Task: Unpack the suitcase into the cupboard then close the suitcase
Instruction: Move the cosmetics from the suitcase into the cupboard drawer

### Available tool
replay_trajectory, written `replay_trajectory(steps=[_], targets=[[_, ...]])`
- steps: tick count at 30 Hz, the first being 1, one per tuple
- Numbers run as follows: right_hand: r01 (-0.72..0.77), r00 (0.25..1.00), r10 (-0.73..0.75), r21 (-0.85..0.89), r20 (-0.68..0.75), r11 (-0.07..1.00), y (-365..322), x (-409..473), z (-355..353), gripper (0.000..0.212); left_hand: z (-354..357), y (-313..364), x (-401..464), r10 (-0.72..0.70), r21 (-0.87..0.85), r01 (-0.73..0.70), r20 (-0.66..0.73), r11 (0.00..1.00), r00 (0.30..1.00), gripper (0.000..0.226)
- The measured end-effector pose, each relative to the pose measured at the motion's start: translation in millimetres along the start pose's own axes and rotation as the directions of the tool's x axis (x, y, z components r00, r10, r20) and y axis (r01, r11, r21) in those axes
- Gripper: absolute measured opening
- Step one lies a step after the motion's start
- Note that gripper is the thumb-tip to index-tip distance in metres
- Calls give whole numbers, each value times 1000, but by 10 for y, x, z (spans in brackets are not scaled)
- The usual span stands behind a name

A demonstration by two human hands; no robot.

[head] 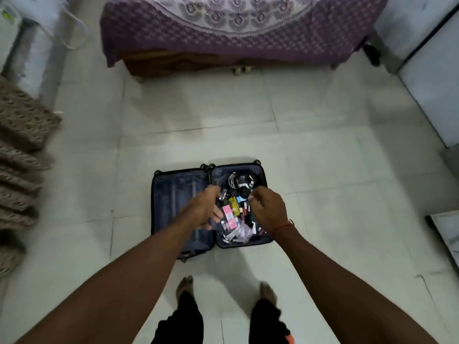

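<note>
Head view: suitcase (178, 207) lies open flat on the tiled floor (323, 170), in front of my feet. Its right half holds small cosmetics incl. 1 pink box (229, 214); left half bare lining. My left hand (205, 209) and right hand (267, 209) are over the contents, fingers curled; blurred, grip cannot be determined.

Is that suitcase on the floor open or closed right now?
Open. The suitcase lies flat with both halves spread; the left half looks bare, the right half holds small items.

Suitcase (178, 194) lined with cloth; floor (323, 170) smooth tile.
</note>
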State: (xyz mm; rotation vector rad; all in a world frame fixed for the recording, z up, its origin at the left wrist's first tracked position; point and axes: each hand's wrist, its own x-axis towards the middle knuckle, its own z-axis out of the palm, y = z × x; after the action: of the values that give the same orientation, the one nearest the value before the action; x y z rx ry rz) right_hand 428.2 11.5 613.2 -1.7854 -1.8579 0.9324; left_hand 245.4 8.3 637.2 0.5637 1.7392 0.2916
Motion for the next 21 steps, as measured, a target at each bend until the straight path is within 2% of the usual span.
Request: replay_trajectory(steps=[3, 5, 7, 11, 13, 14, 16, 18, 19, 21], targets=[[8, 999, -9, -22, -46, 1000, 373, -30, 338, 26, 124, -158, 332, -157, 177, 135, 116, 975, 981, 64], [33, 996, -36, -37, -82, 999, 704, 2, 577, 26, 280, -370, 642, -199, 254, 151, 174, 955, 964, 66], [94, 989, -105, -106, -104, 990, 1175, 81, 907, 23, 499, -683, 1183, -209, 248, 164, 167, 955, 964, 62], [238, 968, -249, -218, -26, 947, 2156, 188, 1695, 20, 910, -1439, 2313, -197, 329, 156, 95, 931, 976, 46], [352, 930, -365, -356, 31, 866, 2887, 227, 2485, 17, 1295, -2001, 3232, -46, 352, 14, 83, 936, 995, 30], [377, 924, -370, -392, 96, 839, 2902, 244, 2542, 16, 1297, -2027, 3329, 34, 418, -70, 93, 906, 995, 27], [310, 950, -288, -421, 116, 852, 3085, 282, 2830, 19, 1353, -2220, 3610, 217, 498, -273, 168, 823, 962, 24], [237, 971, -206, -455, 119, 858, 3559, 465, 3325, 31, 1451, -2524, 4216, 341, 517, -480, 346, 709, 874, 15], [212, 974, -146, -453, 176, 866, 3776, 617, 3513, 39, 1461, -2637, 4524, 373, 501, -561, 430, 659, 822, 15], [280, 923, -87, -499, 375, 820, 4147, 828, 3791, 55, 1471, -2816, 4994, 437, 473, -689, 541, 549, 719, 25]])
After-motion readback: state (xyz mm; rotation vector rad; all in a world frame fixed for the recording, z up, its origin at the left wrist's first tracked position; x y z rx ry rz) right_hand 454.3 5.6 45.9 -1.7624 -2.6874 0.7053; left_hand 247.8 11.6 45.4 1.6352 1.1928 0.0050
